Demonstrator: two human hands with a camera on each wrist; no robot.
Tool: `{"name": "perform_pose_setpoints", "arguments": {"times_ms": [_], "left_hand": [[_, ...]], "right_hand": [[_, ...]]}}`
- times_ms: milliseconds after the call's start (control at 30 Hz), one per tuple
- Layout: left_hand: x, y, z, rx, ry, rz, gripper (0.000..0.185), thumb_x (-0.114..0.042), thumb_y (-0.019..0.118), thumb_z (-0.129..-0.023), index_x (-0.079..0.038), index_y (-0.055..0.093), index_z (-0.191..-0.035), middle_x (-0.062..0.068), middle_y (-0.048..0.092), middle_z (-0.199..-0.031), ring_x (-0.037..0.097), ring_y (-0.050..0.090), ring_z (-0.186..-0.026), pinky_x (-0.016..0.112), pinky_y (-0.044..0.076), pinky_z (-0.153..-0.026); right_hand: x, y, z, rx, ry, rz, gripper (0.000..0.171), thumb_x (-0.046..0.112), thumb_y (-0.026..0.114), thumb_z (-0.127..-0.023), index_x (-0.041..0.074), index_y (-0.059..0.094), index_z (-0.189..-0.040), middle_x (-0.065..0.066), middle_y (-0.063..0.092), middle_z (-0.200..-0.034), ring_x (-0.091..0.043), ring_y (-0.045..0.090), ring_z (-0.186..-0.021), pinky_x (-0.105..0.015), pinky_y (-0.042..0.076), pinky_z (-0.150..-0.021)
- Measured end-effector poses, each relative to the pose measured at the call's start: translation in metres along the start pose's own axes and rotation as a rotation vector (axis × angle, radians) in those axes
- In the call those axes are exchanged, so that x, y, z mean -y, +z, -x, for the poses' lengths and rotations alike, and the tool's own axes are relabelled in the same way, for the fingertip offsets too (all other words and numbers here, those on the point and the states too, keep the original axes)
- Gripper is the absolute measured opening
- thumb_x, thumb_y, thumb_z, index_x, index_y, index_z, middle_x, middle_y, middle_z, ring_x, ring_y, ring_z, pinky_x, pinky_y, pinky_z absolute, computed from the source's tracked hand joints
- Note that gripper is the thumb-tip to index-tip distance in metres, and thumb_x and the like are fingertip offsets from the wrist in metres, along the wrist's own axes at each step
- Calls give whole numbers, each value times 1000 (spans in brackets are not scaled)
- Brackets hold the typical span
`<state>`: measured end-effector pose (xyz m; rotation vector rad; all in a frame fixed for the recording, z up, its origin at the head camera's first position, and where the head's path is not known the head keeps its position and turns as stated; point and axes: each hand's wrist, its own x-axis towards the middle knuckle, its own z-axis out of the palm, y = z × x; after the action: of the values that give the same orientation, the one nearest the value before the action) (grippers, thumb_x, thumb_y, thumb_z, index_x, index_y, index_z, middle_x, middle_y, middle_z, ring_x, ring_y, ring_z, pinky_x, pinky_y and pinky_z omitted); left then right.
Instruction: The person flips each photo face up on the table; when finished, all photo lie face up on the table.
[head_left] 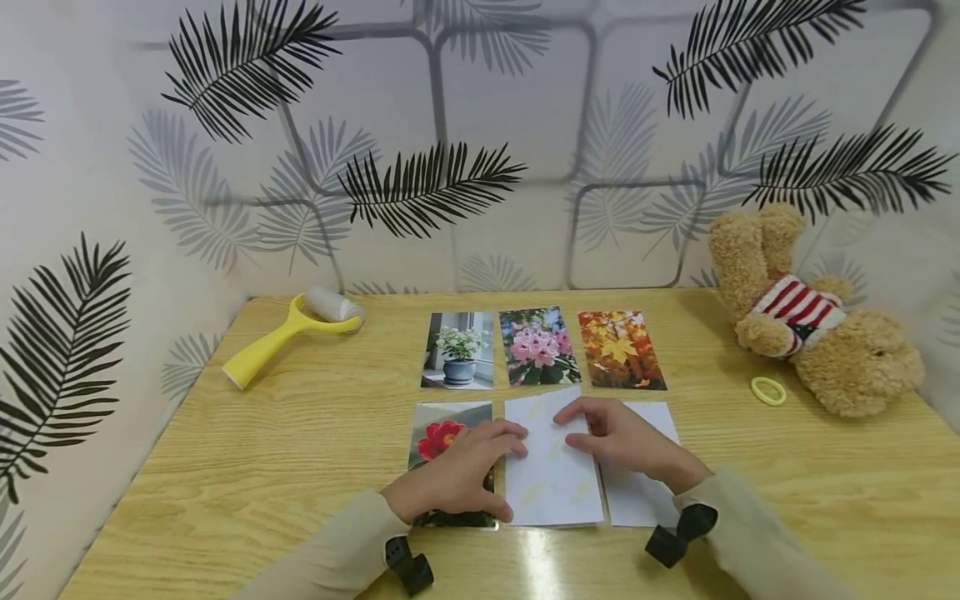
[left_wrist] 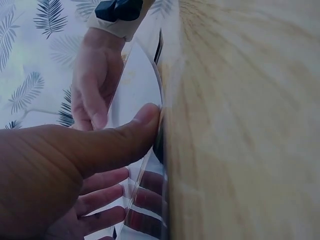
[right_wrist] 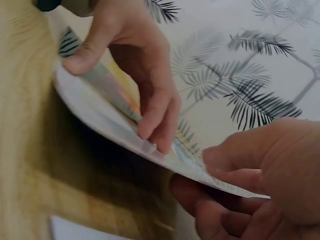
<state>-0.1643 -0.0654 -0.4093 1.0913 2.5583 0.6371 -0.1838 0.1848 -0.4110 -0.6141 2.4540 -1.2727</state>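
A white-backed photo card (head_left: 555,483) lies in the middle of the front row on the wooden table (head_left: 262,467). My left hand (head_left: 465,475) rests over a red flower photo (head_left: 438,437) and holds the card's left edge with thumb and fingertips. My right hand (head_left: 622,437) pinches the card's right edge. In the right wrist view the card (right_wrist: 100,115) bows up off the table, with the right hand (right_wrist: 260,170) gripping it thumb above and fingers below, and the left hand (right_wrist: 135,65) on its far edge. In the left wrist view my left hand (left_wrist: 115,140) has its thumb against the card (left_wrist: 140,85).
Another white card (head_left: 645,492) lies partly under my right wrist. Three flower and leaf photos (head_left: 540,346) lie face up in the back row. A yellow lint roller (head_left: 288,333) sits at the back left, a teddy bear (head_left: 817,333) and a yellow ring (head_left: 768,390) at the right.
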Motion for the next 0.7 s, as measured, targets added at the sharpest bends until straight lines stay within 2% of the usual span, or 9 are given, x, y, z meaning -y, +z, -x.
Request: {"name": "perform_pose_setpoints", "arguments": {"times_ms": [67, 167, 333, 433, 567, 633, 700], "left_hand": [[0, 0, 0, -1, 0, 0, 61, -36, 79, -69, -13, 54, -120, 0, 38, -140, 19, 32, -131, 46, 28, -108], [-1, 2, -1, -7, 5, -6, 61, -36, 79, -69, -12, 54, -119, 0, 38, -140, 19, 33, -131, 45, 29, -108], [-1, 3, 2, -10, 57, -58, 62, -39, 77, -72, -11, 52, -122, 1, 37, -142, 19, 34, -130, 42, 28, -109], [1, 3, 5, -23, 68, -63, 63, -41, 74, -74, -13, 50, -125, 1, 34, -144, 19, 32, -132, 43, 26, -109], [5, 1, 8, -125, 22, 2, 53, -40, 70, -79, -16, 52, -121, 6, 30, -145, 24, 34, -130, 48, 31, -105], [6, 1, 9, -202, -16, 64, 50, -38, 68, -82, -14, 50, -122, 10, 28, -144, 26, 38, -126, 48, 35, -101], [5, 2, 8, -271, -84, 174, 51, -33, 66, -85, -12, 45, -126, 13, 28, -140, 26, 43, -118, 45, 40, -96]], "right_hand": [[1, 2, 3, 49, -38, 45, 25, 15, 61, -88, 10, 61, -113, -2, 49, -70, -6, 37, -54, -19, 34, -51], [3, 5, 7, 74, -91, 101, 26, 18, 62, -88, 13, 61, -114, 1, 47, -66, -3, 34, -50, -18, 32, -49], [1, 5, 11, 62, -71, 101, 26, 19, 61, -89, 14, 62, -114, 0, 49, -74, -4, 35, -55, -19, 33, -53], [-1, 4, 10, 68, -57, 60, 26, 19, 61, -89, 15, 61, -115, -4, 55, -88, -5, 37, -57, -19, 35, -55], [1, 2, 7, 71, -52, 2, 27, 19, 60, -89, 17, 60, -117, -7, 56, -97, -6, 40, -58, -20, 37, -55], [3, 2, 7, 61, -64, -17, 27, 17, 60, -89, 17, 60, -117, -9, 56, -100, -7, 41, -59, -20, 38, -55], [5, 1, 8, 44, -79, -30, 27, 16, 59, -90, 16, 59, -117, -10, 55, -105, -7, 39, -58, -21, 37, -54]]}}
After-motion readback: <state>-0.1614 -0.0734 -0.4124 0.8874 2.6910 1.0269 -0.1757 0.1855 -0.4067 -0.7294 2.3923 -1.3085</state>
